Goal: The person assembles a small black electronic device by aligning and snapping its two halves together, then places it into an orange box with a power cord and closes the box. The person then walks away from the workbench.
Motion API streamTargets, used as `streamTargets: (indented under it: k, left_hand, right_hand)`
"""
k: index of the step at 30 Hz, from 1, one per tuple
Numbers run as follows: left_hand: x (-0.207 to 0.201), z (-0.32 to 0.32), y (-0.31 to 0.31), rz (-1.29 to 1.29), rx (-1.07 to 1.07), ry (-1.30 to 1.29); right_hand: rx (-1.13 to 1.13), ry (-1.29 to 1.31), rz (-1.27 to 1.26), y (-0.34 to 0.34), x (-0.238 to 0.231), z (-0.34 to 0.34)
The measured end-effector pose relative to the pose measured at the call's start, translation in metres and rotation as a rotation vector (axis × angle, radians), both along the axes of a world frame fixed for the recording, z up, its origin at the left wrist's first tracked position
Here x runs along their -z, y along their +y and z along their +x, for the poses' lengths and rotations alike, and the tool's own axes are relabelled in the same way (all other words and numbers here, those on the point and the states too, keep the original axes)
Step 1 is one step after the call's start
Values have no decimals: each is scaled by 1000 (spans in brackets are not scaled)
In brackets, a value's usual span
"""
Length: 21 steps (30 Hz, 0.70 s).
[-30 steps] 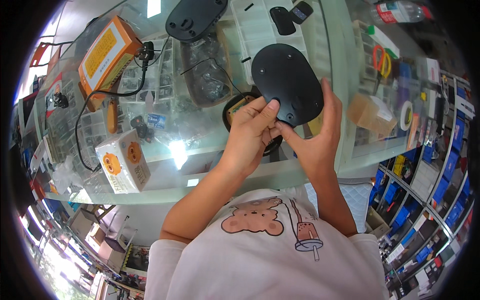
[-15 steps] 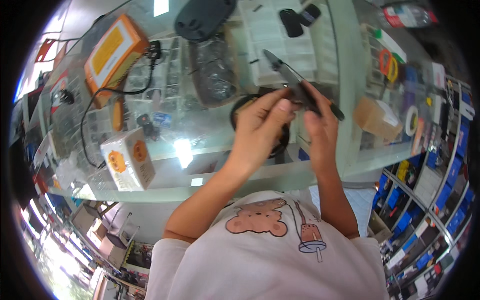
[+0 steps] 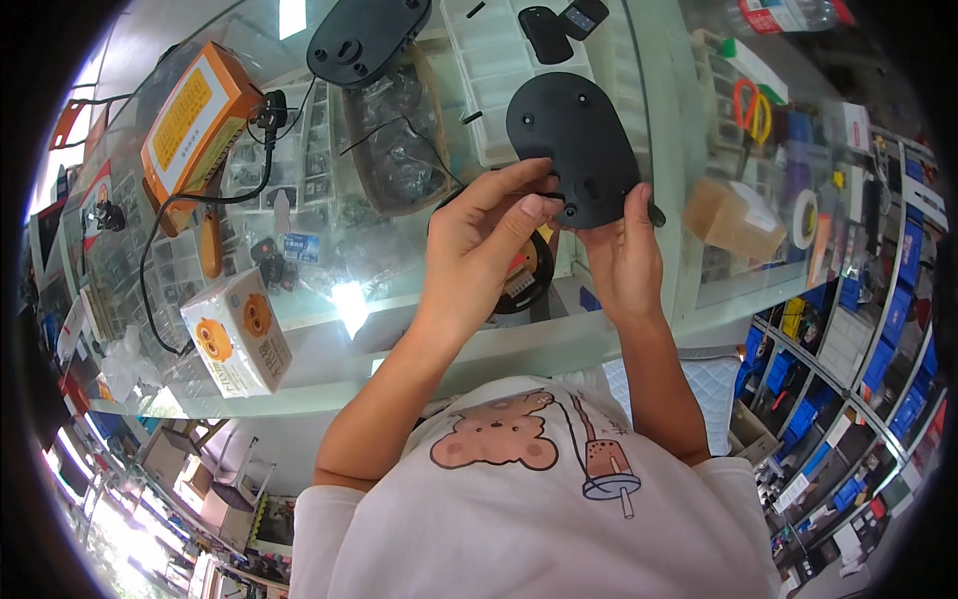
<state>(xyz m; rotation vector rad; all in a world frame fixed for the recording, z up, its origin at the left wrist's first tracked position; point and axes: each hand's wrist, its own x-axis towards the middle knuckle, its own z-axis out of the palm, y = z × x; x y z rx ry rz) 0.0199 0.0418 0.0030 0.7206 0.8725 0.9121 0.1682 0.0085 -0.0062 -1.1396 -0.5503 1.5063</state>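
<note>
Black oval cover plate (image 3: pixel 581 160) lifted clear above glass counter (image 3: pixel 639 329), pinched at near edge by left hand (image 3: pixel 487 255) and right hand (image 3: pixel 625 262); matching black oval shell (image 3: pixel 367 38) lying apart, unjoined; fastening, seemingly, not begun.

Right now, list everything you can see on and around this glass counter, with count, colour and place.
oval plastic plate: one, black, held up over the counter in both hands
oval cover: one, black, far side of counter
orange box: one, orange and white, far left
small carton: one, white with orange, near left edge
cable: one, black, left of counter
cardboard box: one, brown, right
compartment tray: one, white, far centre
glass counter: one, clear, centre
hands: left hand and right hand grip the plate's near edge
</note>
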Motion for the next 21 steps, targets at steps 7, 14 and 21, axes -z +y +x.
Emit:
streamTargets:
  k: [7, 14, 21]
  left_hand:
    - [4, -7, -4, -7, -140, 2]
    - [3, -11, 2, -94, -109, -18]
    - [9, -14, 2, -57, -147, -14]
  right_hand:
    - [9, -7, -51, -6, 4, -7]
    - [-54, 111, -52, -9, -3, -6]
    - [28, 55, -45, -2, -9, -8]
